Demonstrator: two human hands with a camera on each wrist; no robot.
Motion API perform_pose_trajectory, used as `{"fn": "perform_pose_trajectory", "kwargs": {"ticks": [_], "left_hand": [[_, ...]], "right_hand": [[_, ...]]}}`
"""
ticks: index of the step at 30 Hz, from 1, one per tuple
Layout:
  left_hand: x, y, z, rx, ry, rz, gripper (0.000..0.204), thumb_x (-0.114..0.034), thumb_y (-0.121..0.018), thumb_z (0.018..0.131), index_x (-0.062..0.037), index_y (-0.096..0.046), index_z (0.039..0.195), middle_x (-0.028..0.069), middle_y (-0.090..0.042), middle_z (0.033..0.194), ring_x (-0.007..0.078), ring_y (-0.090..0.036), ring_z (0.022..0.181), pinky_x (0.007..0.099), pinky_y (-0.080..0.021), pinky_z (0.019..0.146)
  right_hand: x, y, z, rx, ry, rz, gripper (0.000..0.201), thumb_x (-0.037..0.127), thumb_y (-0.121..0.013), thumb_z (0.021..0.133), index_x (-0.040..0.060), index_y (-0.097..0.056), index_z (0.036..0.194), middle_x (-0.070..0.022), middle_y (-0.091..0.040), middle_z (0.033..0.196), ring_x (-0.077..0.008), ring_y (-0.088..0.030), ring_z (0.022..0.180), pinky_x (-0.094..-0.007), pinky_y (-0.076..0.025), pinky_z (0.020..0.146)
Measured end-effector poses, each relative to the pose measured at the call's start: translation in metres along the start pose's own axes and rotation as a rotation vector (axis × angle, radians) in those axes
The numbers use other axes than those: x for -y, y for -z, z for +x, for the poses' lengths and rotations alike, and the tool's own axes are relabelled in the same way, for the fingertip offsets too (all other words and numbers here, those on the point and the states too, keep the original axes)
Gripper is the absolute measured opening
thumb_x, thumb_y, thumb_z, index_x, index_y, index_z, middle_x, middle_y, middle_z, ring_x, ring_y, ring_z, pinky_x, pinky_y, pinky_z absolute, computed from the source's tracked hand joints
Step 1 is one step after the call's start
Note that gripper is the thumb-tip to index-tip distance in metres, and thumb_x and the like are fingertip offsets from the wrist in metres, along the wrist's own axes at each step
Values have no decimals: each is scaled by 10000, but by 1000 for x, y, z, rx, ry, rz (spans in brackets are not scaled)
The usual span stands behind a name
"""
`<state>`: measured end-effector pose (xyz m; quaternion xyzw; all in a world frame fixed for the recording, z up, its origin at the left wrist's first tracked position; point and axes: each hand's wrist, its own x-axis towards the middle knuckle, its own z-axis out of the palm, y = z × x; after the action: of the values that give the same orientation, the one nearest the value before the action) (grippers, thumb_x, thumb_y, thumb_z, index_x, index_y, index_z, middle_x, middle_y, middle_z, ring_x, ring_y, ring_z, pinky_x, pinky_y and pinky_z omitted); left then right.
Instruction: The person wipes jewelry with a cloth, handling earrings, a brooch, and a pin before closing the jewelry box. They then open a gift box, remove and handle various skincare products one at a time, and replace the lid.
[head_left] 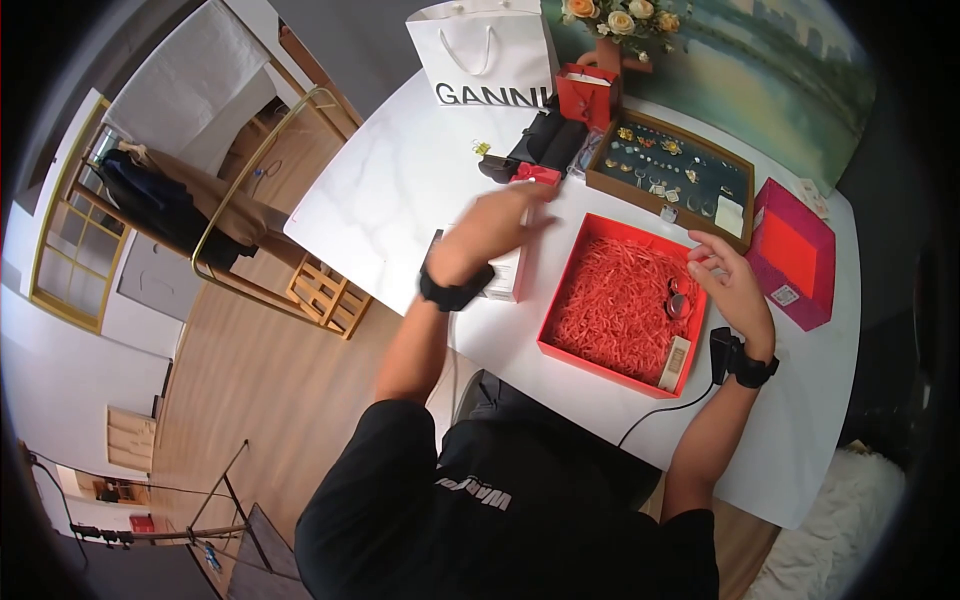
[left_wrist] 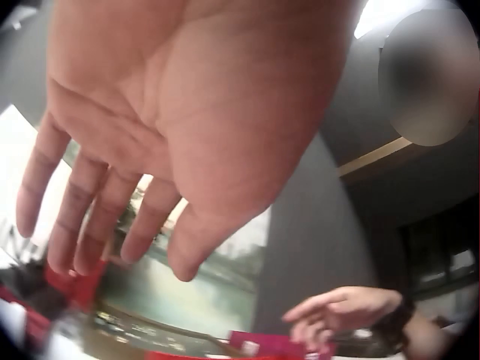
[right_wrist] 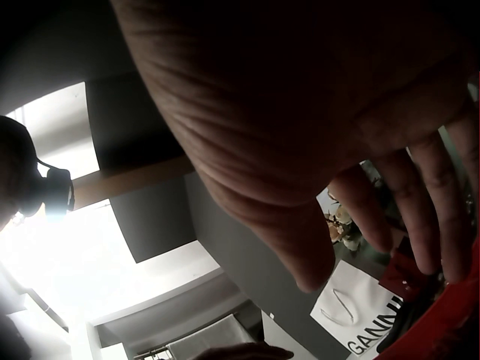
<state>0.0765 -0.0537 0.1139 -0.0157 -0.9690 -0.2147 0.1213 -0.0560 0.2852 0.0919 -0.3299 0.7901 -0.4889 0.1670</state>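
Observation:
In the head view, a red box (head_left: 553, 325) holds red shredded paper (head_left: 610, 305), with a round metallic item (head_left: 678, 304) and a small beige box (head_left: 675, 363) at its right side. My left hand (head_left: 490, 235), blurred by motion, is over a white box (head_left: 507, 277) left of the red box. The left wrist view shows this hand (left_wrist: 172, 127) palm-side, fingers extended and holding nothing. By the red box's right edge is my right hand (head_left: 738, 295), its fingers loosely bent and empty; its palm (right_wrist: 315, 135) fills much of the right wrist view.
Behind are a jewelry tray (head_left: 745, 165), a small red gift box (head_left: 537, 174), sunglasses (head_left: 495, 167), black cases (head_left: 550, 139), a red bag (head_left: 586, 98) and a white paper bag (head_left: 480, 60). A magenta-sided red box (head_left: 795, 250) stands right; a black cable (head_left: 665, 408) lies in front.

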Motion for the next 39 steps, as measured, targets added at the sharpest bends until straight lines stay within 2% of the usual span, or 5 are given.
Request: {"fn": "perform_pose_trajectory", "kwargs": {"ticks": [5,8,19,33,39], "left_hand": [[-100,-59,35,519,-450,-46,414,-293,-695,894,-76,-647,1243,175,-697,1126,350,-659,1054,453,-519,887],[-127,-102,45,679,-465,67,368,-329,-678,897,-57,-675,1145,177,-720,968,382,-682,940,479,-533,833],[-127,-147,47,555,-430,84,302,-323,-697,885,-52,-710,1019,165,-721,915,378,-689,892,483,-537,792],[-129,-123,39,757,-389,-606,214,-150,-735,860,-37,-642,1016,103,-697,929,257,-686,896,376,-520,812],[-77,-75,79,94,-406,-682,220,-105,-746,874,-50,-651,1065,55,-665,1005,148,-648,932,306,-528,832]], "right_hand": [[-2,-2,2,-24,72,95,401,116,-642,959,40,-568,1346,-51,-642,1035,-101,-602,887,-261,-491,762],[1,-1,0,-39,84,133,383,98,-628,961,26,-571,1333,-36,-646,1027,-91,-597,882,-259,-491,771],[-2,0,0,-50,88,150,376,98,-632,960,26,-577,1325,-30,-650,1017,-80,-596,881,-245,-493,771],[-1,2,-1,-42,108,122,366,127,-626,975,18,-576,1320,-57,-656,1029,-101,-611,883,-261,-512,772],[-11,-2,4,43,27,352,364,213,-525,1053,6,-555,1350,-68,-672,1106,-123,-654,894,-256,-552,740]]}}
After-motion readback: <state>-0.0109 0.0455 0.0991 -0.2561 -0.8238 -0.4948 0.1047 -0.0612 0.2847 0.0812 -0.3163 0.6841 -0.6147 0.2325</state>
